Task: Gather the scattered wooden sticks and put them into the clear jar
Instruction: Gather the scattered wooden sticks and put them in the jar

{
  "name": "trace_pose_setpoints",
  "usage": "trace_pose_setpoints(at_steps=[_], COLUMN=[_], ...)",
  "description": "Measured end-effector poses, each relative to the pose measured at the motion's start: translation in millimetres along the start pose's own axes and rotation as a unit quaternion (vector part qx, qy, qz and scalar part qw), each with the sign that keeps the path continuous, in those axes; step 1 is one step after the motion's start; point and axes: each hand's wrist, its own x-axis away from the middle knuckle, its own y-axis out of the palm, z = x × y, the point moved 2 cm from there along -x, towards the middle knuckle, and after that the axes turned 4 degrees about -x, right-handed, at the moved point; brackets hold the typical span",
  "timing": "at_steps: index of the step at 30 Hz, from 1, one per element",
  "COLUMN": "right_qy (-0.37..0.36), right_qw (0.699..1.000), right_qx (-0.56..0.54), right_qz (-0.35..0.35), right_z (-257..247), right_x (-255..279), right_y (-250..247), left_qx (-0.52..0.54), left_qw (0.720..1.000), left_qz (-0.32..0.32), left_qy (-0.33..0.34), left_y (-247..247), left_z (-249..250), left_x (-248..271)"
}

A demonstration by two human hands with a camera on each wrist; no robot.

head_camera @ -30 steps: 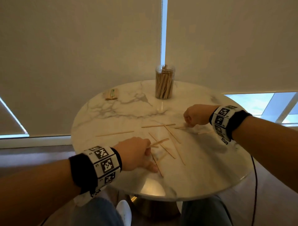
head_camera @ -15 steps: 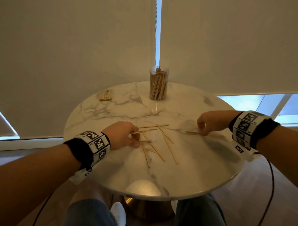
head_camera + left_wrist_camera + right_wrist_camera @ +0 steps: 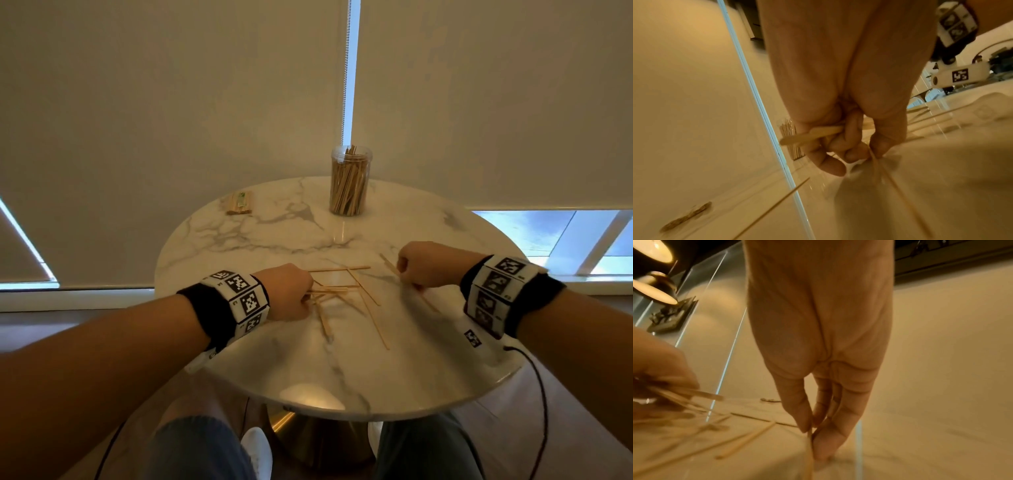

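Marble counter (image 3: 428, 359), round, nearest the person. Loose wooden sticks (image 3: 368, 308) lie crossed mid-counter between both hands. Left hand (image 3: 286, 293) is curled around a small bundle of sticks (image 3: 813, 134); the left wrist view shows the fingers wrapped round them, hidden from the head camera. Right hand (image 3: 426, 263) pinches one stick (image 3: 809, 449) between thumb and fingertips, clear only in the right wrist view. Far side: clear jar (image 3: 350, 180) upright, packed with sticks; small packet (image 3: 240, 202) to its left.

Dim warm light, window glare, blurred wrist views
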Motion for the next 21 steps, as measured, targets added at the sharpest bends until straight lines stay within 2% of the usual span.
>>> trace_pose_setpoints(at_steps=[3,7,10,13,16,19,21], right_qy=[-0.023,-0.065,-0.077,-0.097,-0.125,-0.115,-0.108], right_qw=[0.999,0.997,0.997,0.994,0.990,0.991,0.992], right_qx=[0.022,0.018,-0.008,0.039,0.063,0.072,0.066], right_qz=[-0.022,-0.023,-0.012,-0.006,-0.014,-0.014,-0.022], right_z=[-36,-74,-97,-117,-126,-121,-116], right_x=[-3,-6,-5,-2,0,0,-1], right_y=[10,20,27,35,35,32,31], left_qx=[0.012,0.097,0.168,0.268,0.303,0.333,0.387], left_qw=[1.000,0.992,0.977,0.955,0.945,0.934,0.912], left_qz=[0.003,0.058,0.073,0.067,0.071,0.073,0.065], left_qy=[-0.018,-0.063,-0.106,-0.106,-0.104,-0.105,-0.119], left_y=[-1,-15,-23,-21,-18,-13,-8], left_z=[-4,-35,-64,-83,-88,-85,-82], left_x=[0,5,12,18,21,18,14])
